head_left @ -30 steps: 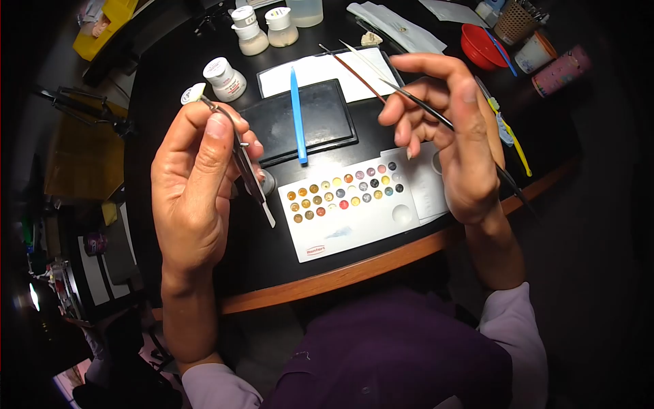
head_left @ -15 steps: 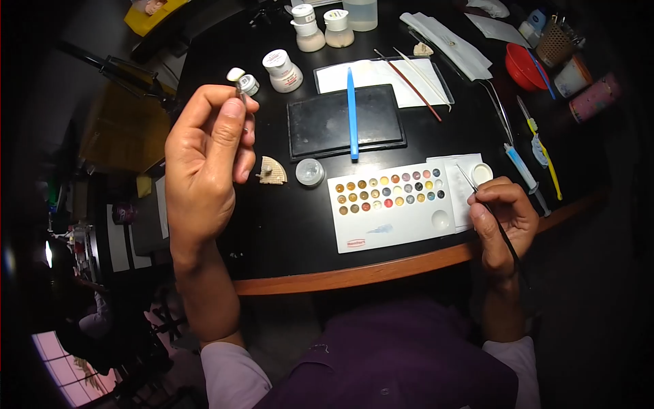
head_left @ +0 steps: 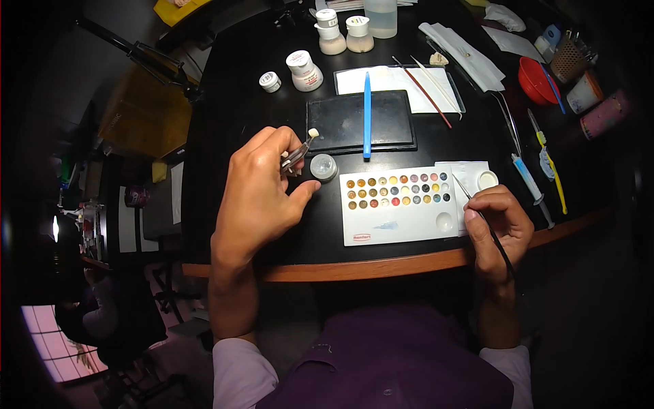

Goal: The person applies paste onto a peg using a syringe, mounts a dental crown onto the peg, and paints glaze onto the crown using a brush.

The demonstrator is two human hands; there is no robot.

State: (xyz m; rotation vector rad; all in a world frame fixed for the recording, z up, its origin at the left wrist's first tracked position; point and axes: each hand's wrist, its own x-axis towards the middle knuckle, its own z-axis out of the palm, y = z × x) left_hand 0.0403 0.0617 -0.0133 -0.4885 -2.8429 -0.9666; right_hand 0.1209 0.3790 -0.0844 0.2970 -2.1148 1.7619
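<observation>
"Head view, please: what do the two hands do?"

"They are well apart. The left hand (head_left: 255, 198) has its fingers closed on a metal holder (head_left: 293, 162), and at its tip is a small white piece (head_left: 313, 133), so probably the fingers do not cover it. The right hand (head_left: 503, 221) pinches a thin black brush (head_left: 495, 238) like a pen, I think for fine control. If its tip touches the palette (head_left: 368, 230), I cannot tell."

"And the containers?"

"The palette has three rows of small round wells with coloured material: brown, yellow, red, grey, near black. Just beside the left hand is a small round jar (head_left: 323, 168); its content looks greyish, but is not clear. Behind, a clear container (head_left: 382, 20) holds pale liquid."
</observation>
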